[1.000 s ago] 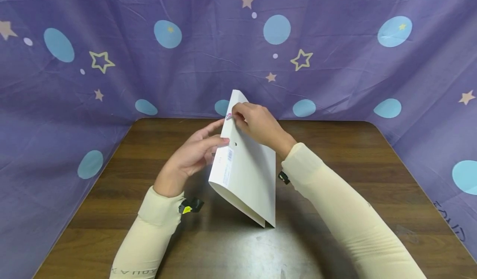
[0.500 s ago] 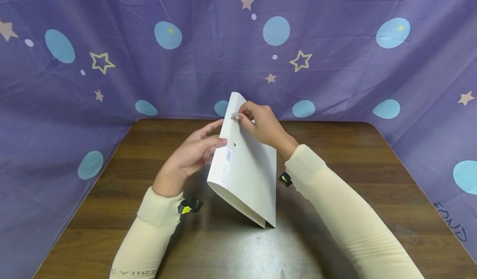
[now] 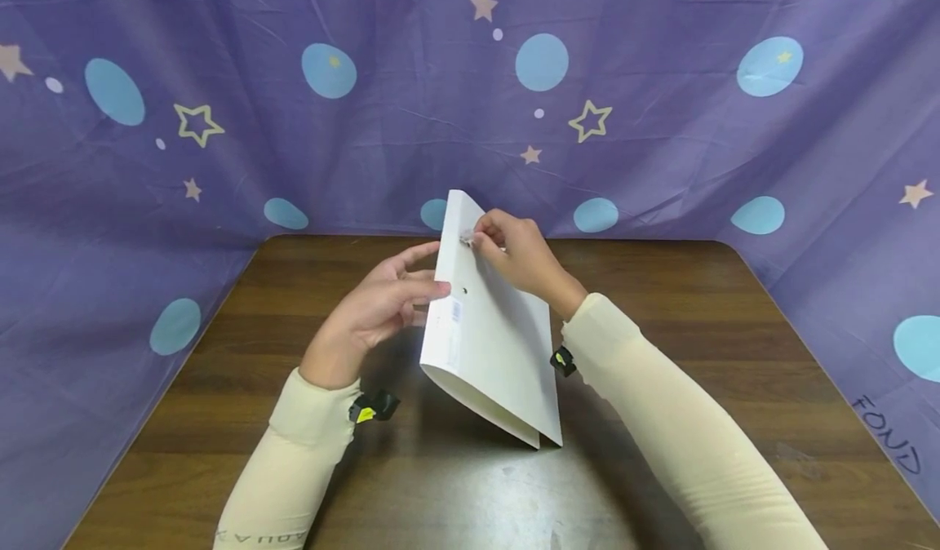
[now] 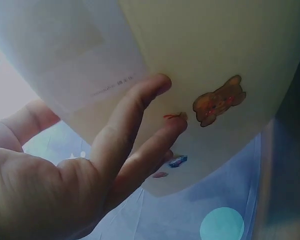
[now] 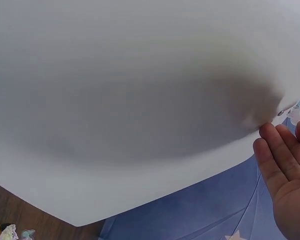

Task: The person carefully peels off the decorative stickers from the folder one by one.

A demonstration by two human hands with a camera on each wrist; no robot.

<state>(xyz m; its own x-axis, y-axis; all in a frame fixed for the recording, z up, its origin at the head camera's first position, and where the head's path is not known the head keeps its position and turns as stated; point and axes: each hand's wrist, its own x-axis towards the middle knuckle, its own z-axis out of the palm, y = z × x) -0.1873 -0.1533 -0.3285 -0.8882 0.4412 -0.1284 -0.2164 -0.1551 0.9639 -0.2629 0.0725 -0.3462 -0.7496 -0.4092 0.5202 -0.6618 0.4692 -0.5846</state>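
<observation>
A white cardboard folder [image 3: 499, 362] stands tilted on the table, spine up, its lower edges spread apart. My left hand [image 3: 374, 301] holds it at the spine, thumb on the near side and fingers against the left cover. That cover carries a brown bear sticker [image 4: 219, 101] and smaller coloured stickers [image 4: 178, 161] near the fingertips in the left wrist view. My right hand [image 3: 525, 256] pinches a small crumpled whitish sticker [image 3: 466, 238] close to the upper spine. A metal-rimmed hole [image 3: 464, 290] shows lower on the folder.
The brown wooden table [image 3: 698, 354] lies under the folder. Small colourful crumpled pieces [image 5: 10, 233] lie on it in the right wrist view's lower left corner. A purple curtain [image 3: 411, 60] with stars and dots hangs along the back and sides.
The pink piece at the spine now shows as a whitish crumpled bit between my right fingertips, which have shifted slightly right and down. The folder's lower edge has swung a little right.
</observation>
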